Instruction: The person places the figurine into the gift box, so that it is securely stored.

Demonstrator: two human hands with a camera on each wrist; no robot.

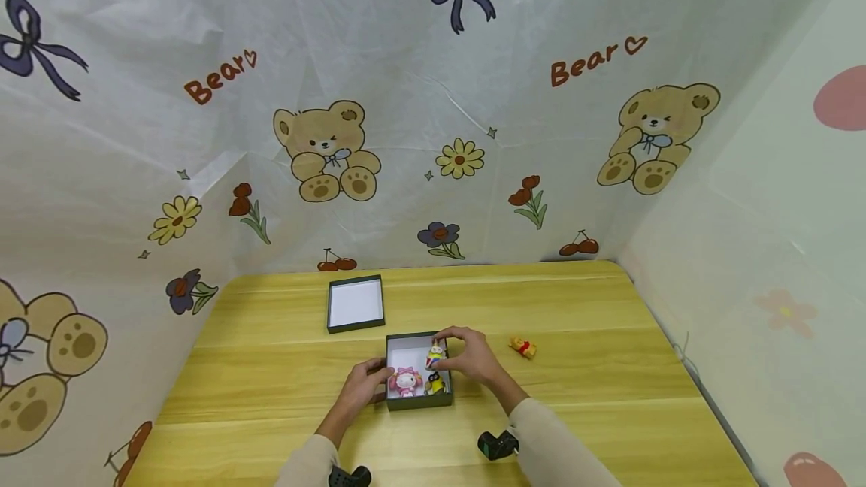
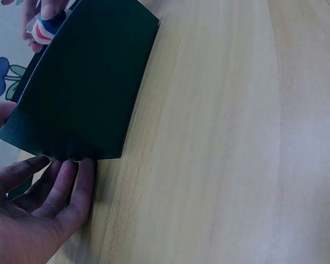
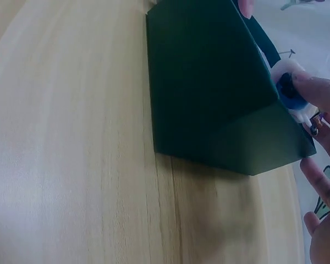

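dark green box: mid-table, holding a pink figure and a yellow figure. right hand pinches a striped figure over its far corner; left hand steadies the wall, fingers relaxed. step judged: placing; next calls for lowering, releasing.

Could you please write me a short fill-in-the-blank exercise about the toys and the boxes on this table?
1. The right hand holds a small striped toy over the dark open box, while the ____ hand steadies that box's side.
2. Inside the box lies a toy coloured white and ____.
3. The box lid lies on the wooden table with its ____ inside facing up.
4. A small yellow figure lies on the table, ____ the box.

Missing words: left; pink; white; outside
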